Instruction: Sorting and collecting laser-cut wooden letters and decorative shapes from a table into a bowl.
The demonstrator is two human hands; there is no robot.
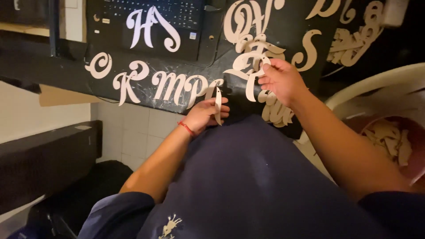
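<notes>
Here, in the head view, the left hand (204, 113) pinches a slim, curved cut-out piece (218, 105) upright between its fingers, just off the near edge of the dark bench (57, 71). The right hand (280, 79) grips a larger pale cut-out letter (248, 71), lifted over a heap of similar shapes (274, 108) near the same edge. A row of ornate letters (164, 86) lies flat along the near edge, with two more resting on a laptop (146, 26) farther back. A bucket of offcuts (389, 141) sits off the right end. The step in hand looks like sorting letters; the next move calls for a gentle set-down on bare bench.
</notes>
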